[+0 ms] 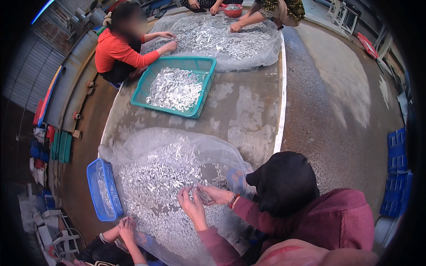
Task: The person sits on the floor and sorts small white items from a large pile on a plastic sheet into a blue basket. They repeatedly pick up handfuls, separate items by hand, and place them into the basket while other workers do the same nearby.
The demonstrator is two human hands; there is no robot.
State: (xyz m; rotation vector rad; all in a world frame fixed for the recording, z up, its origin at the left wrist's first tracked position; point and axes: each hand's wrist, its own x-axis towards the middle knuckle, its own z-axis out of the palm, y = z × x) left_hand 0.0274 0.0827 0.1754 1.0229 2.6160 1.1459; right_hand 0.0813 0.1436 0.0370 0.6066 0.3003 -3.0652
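Head view, only one we get. Our left hand [120, 224] and right hand [130, 229] come in low at the lower left, pressed together, fingers curled. They sit at the near edge of the pile of small silvery fish [155, 177]. We cannot tell how far either hand is closed or whether anything is in it; too small and bunched.

The fish pile lies spread on a pale net sheet [133, 142] on the wet concrete floor [248, 111]. A blue basket [94, 190] sits just left of it with a few fish inside.

Beside us on the right, a person in a maroon hoodie [337, 217] holds a few fish in both hands over the same pile.

Further off is a teal basket [206, 82] full of fish. Beyond it, a person in a red top [115, 51] and others work a second pile [213, 37], with a red bowl [233, 12] at its far edge.
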